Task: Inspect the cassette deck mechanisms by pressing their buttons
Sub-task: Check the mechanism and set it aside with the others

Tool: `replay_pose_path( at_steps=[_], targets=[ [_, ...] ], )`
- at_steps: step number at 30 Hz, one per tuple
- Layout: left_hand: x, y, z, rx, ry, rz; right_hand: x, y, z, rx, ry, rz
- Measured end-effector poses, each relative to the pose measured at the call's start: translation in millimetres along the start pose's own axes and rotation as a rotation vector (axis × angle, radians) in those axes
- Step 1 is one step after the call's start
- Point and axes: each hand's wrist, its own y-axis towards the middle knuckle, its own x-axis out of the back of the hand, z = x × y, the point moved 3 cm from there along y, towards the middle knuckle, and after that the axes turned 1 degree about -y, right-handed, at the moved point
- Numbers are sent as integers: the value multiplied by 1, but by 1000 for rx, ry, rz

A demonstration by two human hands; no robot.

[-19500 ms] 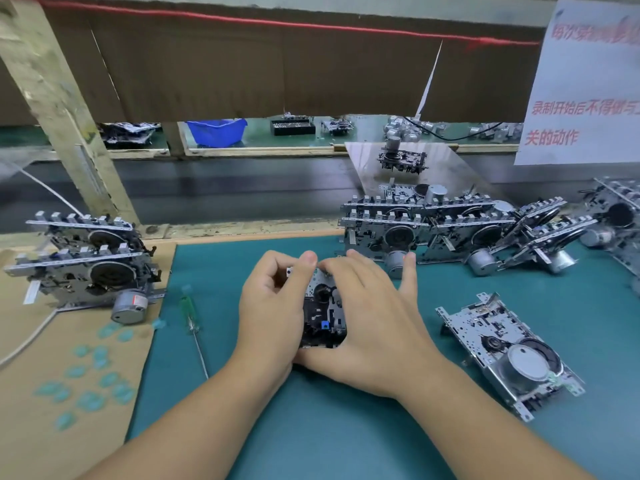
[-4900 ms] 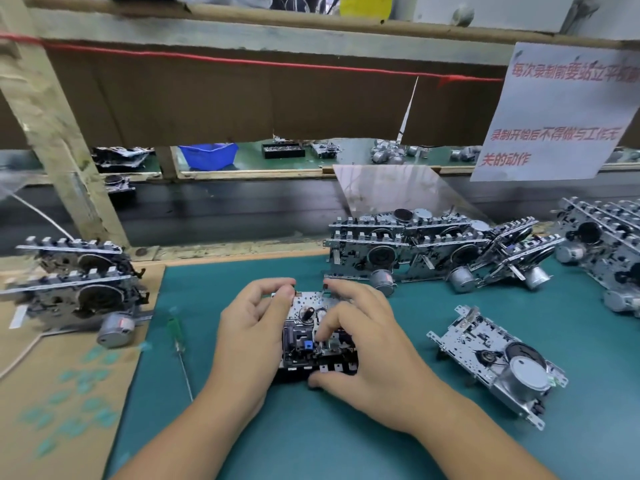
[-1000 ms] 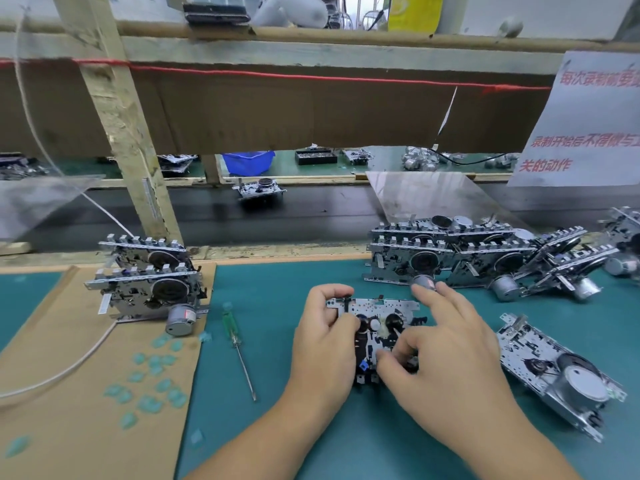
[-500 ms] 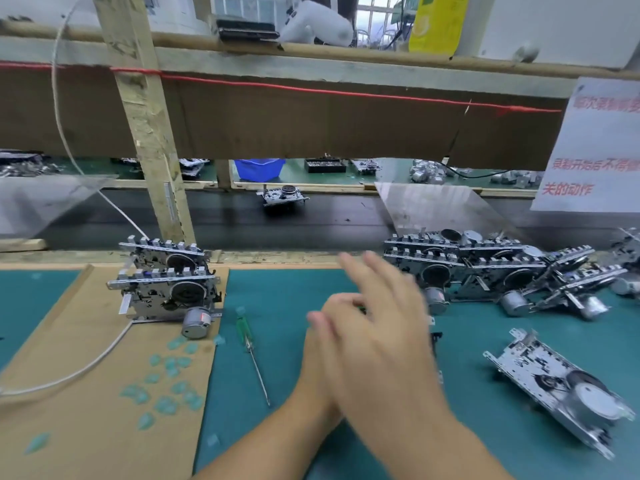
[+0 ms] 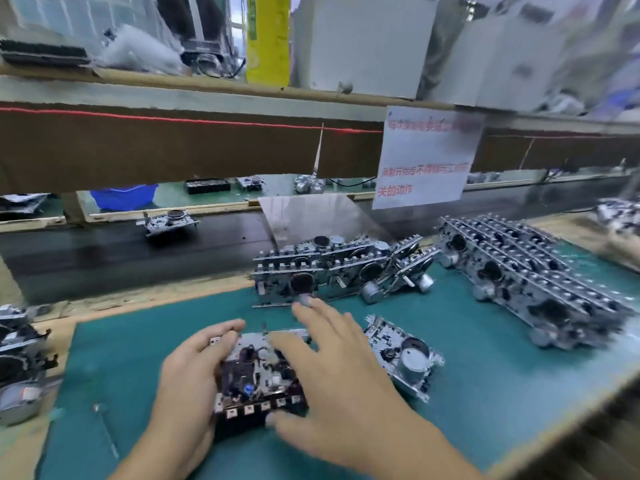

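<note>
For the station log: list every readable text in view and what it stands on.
"关的动作": red bottom line on the white paper sign hanging from the shelf.
Its two upper red lines: too blurred to read.
Yellow panel on the upper shelf: print too blurred.
Metal cassette mechanisms: no legible markings.

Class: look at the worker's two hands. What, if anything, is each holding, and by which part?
The left hand grips the cassette deck mechanism by its left edge. The right hand spreads over its right side, thumb at the front button row; motion blur hides any firm grip.
</note>
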Motion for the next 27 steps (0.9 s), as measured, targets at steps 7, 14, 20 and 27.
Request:
replay_pose_path(
  at_steps=[7, 14, 20, 27],
  targets=[
    [-108, -22, 1, 62, -128, 259, 58, -49, -72, 74, -58, -583],
    [-216, -22, 21, -274, 495, 664, 156, -94, -186, -322, -171, -769],
    [-221, -9, 89, -513, 1459, 841, 223, -105, -341, -908, -354, -482],
    [-224, 0, 94, -478, 1532, 876, 179, -129, -444, -1049, -393, 78]
  ],
)
